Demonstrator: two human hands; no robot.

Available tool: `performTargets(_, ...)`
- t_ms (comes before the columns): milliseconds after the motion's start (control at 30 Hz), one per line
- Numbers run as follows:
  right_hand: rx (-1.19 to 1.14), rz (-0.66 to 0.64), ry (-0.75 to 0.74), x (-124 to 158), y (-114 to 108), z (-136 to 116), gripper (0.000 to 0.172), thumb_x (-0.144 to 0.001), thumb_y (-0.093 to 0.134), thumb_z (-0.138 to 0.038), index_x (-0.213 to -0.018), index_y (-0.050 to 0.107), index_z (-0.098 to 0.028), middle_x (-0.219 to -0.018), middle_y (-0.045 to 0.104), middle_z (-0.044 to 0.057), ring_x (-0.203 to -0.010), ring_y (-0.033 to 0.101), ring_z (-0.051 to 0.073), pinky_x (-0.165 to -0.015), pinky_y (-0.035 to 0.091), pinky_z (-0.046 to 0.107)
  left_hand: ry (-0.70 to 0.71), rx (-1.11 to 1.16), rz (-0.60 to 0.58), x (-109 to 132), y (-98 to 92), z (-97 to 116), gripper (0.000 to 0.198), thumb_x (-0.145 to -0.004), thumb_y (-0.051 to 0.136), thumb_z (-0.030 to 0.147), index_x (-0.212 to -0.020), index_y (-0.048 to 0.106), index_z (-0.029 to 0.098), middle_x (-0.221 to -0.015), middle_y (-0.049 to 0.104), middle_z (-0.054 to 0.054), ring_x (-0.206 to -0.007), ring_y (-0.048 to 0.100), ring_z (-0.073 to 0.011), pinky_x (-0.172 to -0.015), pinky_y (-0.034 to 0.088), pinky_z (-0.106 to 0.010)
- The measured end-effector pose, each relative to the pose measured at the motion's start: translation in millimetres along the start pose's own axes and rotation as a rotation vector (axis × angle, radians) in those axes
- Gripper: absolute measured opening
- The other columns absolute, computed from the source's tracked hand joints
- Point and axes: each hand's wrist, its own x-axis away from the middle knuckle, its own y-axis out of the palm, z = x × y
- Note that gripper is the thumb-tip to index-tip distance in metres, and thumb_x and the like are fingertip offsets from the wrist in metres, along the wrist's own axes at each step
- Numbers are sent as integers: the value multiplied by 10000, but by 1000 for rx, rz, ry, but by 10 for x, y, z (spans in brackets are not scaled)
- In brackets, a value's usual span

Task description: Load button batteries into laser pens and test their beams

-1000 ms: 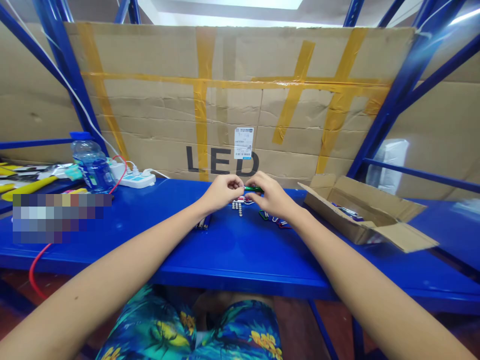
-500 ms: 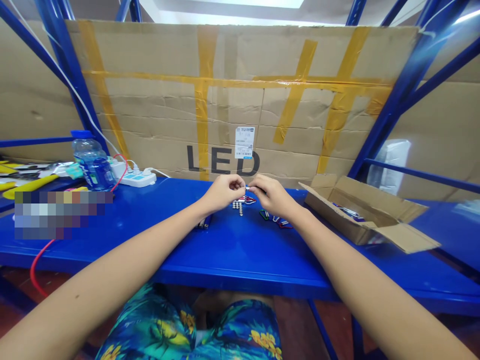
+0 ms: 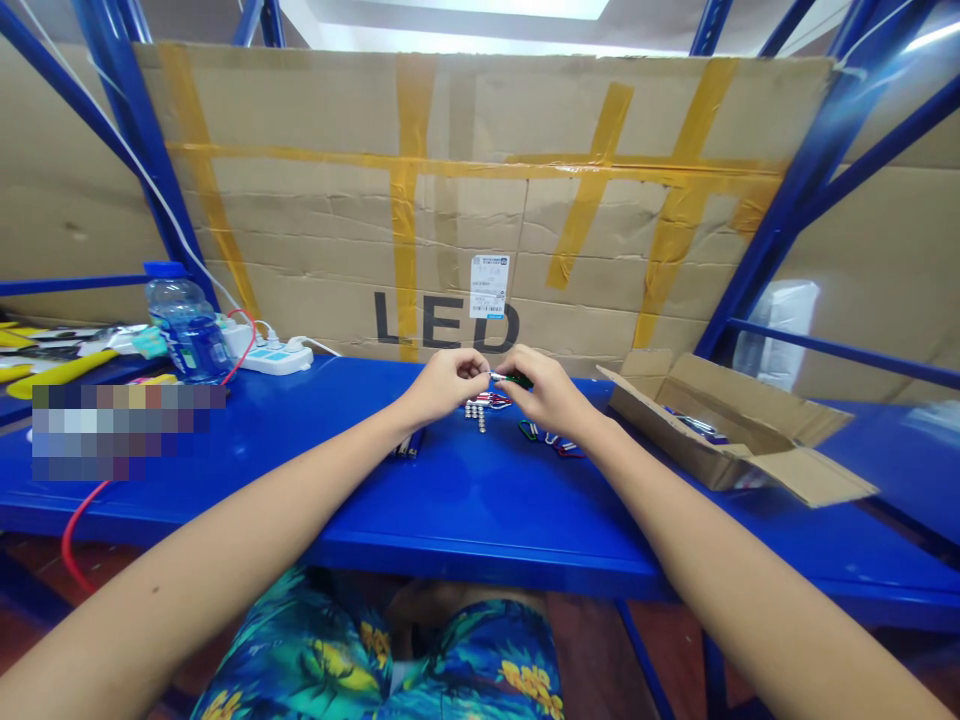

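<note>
Both my hands meet above the far middle of the blue table (image 3: 465, 500). My right hand (image 3: 544, 392) pinches a small green tube-like item (image 3: 516, 379) with a silver end. My left hand (image 3: 444, 384) is closed, its fingertips at that silver end, on something too small to name. Just below the hands lie several small silver pieces (image 3: 474, 412) in a cluster, and coloured clip-like parts (image 3: 551, 440) under my right wrist. Two dark thin items (image 3: 409, 446) lie by my left wrist.
An open cardboard box (image 3: 731, 425) holding small parts sits on the right. A water bottle (image 3: 184, 325), a white power strip (image 3: 274, 355) and a red cable (image 3: 75, 525) are at the left. A taped cardboard sheet marked LED (image 3: 450, 200) backs the table between blue rack posts.
The hands have stayed together in place. The green item showed a second ago, was hidden half a second ago, and shows again at my right fingertips.
</note>
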Motion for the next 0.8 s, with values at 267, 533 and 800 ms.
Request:
performTargets(267, 46, -58, 24, 5, -9, -16, 165, -915, 436, -125, -819, 558, -181, -766, 537, 50, -728, 509, 183, -679, 403, 324, 72, -85, 39, -4, 34, -42, 44, -687, 585, 143, -728, 600, 137, -622, 560, 27, -585, 494, -85, -565, 399, -216)
performTargets(533, 28, 1, 81, 11, 36, -21, 218, -743, 503, -23, -846, 448, -207, -825, 497, 34, -742, 487, 177, -651, 399, 301, 52, -107, 39, -12, 14, -54, 51, -701, 573, 170, -735, 600, 142, -615, 552, 29, -571, 484, -87, -546, 389, -217)
performTargets(800, 7, 9, 69, 11, 22, 5, 134, -807, 549, -73, -842, 509, -197, -828, 560, 46, -765, 524, 185, -696, 412, 319, 47, -88, 24, -5, 15, -63, 48, -693, 574, 159, -731, 596, 141, -622, 552, 30, -582, 488, -86, -565, 399, -219)
